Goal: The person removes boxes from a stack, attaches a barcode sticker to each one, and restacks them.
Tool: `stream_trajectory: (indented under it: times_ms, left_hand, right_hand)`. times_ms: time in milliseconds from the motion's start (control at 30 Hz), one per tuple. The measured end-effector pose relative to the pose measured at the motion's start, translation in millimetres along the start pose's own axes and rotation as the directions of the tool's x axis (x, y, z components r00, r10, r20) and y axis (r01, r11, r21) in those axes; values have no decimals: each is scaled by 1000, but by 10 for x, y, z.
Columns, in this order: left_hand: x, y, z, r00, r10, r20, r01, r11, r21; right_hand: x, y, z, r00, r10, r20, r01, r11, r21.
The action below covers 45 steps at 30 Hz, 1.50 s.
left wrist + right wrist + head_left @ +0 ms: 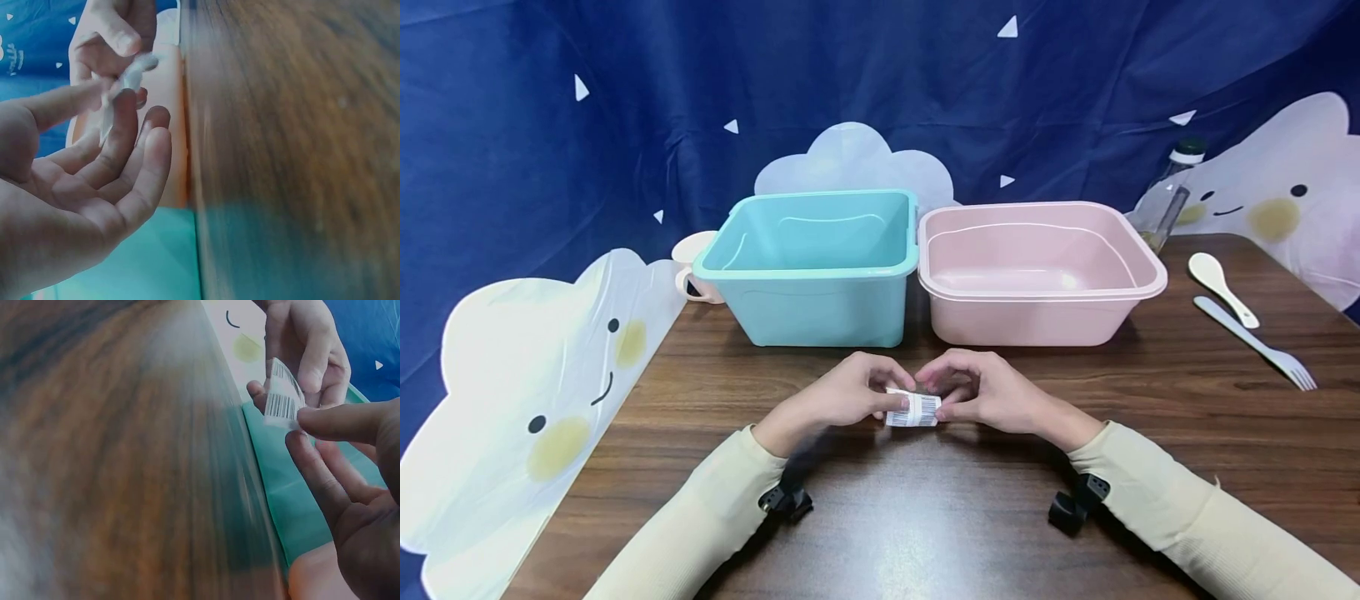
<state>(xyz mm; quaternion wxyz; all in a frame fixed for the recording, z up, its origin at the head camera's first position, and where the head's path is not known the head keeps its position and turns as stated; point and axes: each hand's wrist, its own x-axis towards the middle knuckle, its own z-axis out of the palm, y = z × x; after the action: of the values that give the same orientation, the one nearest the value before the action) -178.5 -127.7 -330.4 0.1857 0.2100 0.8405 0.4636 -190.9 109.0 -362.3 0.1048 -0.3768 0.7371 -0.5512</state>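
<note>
A small thin white piece with printed barcodes (914,411), which looks like a label, is held between both hands above the table. My left hand (855,390) pinches its left end between thumb and fingers. At the other end, my right hand (988,392) pinches it by the edge. In the right wrist view the barcode piece (282,405) appears slightly bent, with two barcodes showing. Edge-on in the left wrist view, the white piece (107,122) is partly hidden by fingers and blurred.
Behind the hands stand a turquoise basin (820,308) and a pink basin (1030,321), side by side. A pale pink cup (694,250) is at the left. On the right are a white spoon (1221,287), a pale fork (1255,343) and a glass bottle (1168,204).
</note>
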Motion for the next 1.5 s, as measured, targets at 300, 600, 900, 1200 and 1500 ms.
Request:
stream_trajectory:
  times_ms: [300, 600, 900, 1200, 1500]
  left_hand:
    - [-5, -6, 6, 998, -8, -59, 6, 999, -37]
    - [-10, 15, 0, 991, -13, -132, 3, 997, -74]
    - [8, -5, 5, 986, -4, -166, -15, 994, -112]
    - [-2, 49, 27, 990, -46, -135, 21, 984, -178]
    - [-10, 55, 32, 995, -51, -89, 27, 966, -257]
  right_hand:
    - [9, -15, 29, 999, 9, -34, -8, 1000, 18]
    - [21, -4, 73, 995, 73, -69, -68, 994, 83]
    - [40, -15, 96, 983, 61, -174, -42, 993, 112]
    - [35, -24, 82, 964, 41, -265, -23, 997, 70]
    - [9, -86, 98, 946, -19, -324, -4, 997, -72]
